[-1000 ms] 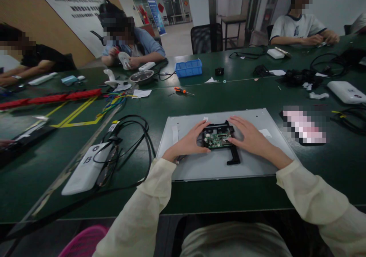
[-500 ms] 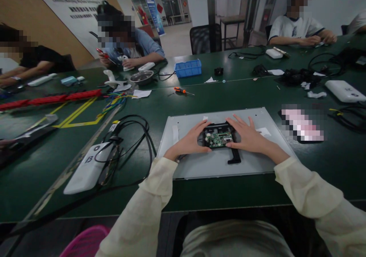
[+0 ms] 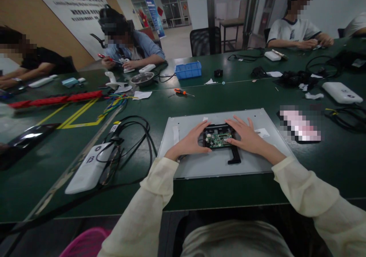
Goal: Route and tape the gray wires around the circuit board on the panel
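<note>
You have both hands on a black frame (image 3: 219, 127) carrying a green circuit board (image 3: 217, 139), and it lies around the middle of the grey panel (image 3: 206, 168), on top of it. Your left hand (image 3: 190, 138) grasps the frame's left end, thumb at the near edge and fingers at the far corner. Your right hand (image 3: 248, 135) has its thumb over the board's right part and its fingers spread around the far right corner; you may be clasping or only pressing there, and I cannot tell which. One black leg of the frame points towards the grey panel's near edge.

The step in hand looks to be steadying or positioning the frame against the grey panel. The next move calls for even pressure on the frame's edges, with your right thumb kept light on the board's parts.

Beyond the grey panel's far edge, an orange-handled screwdriver (image 3: 180, 92) lies on the table (image 3: 225, 196). To the grey panel's left is a white device (image 3: 85, 169) with black cables; to its right, a blurred-out flat object (image 3: 300, 124).
</note>
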{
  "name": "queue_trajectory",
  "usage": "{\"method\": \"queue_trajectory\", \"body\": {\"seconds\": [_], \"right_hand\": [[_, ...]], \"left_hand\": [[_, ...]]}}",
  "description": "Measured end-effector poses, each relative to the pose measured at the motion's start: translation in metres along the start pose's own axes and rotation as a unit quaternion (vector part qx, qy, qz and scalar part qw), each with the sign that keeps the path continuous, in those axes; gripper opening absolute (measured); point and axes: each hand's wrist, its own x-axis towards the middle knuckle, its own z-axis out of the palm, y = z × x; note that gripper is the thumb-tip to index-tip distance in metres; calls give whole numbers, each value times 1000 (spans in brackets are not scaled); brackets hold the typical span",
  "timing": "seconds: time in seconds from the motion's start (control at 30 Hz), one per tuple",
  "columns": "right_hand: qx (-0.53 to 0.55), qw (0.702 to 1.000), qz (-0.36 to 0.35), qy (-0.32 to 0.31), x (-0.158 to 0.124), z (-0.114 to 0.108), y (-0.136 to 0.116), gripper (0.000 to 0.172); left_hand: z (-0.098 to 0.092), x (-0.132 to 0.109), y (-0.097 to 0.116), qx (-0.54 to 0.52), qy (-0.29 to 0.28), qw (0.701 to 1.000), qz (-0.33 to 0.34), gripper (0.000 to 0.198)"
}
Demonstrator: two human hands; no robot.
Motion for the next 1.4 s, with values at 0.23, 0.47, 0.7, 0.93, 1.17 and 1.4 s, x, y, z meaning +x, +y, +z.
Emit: {"method": "queue_trajectory", "body": {"seconds": [0.23,0.47,0.7,0.93,1.17,1.4], "right_hand": [[39,998,6,46,-1,0,-3,53],[71,996,18,52,-2,2,-3,49],[82,992,34,89,-2,4,-2,44],[84,977,73,181,-2,-5,23,38],[79,973,116,185,-19,-11,60,31],[89,981,133,112,-20,-9,54,31]], "left_hand": [[-2,9,1,44,78,994,-54,57],[-1,27,-17,158,43,984,-76,57],[-7,28,-14,135,49,985,-93,59],[-13,-1,19,50,79,987,-129,62],[9,-14,30,102,66,989,-89,77],[15,-9,17,142,29,987,-73,97]]}}
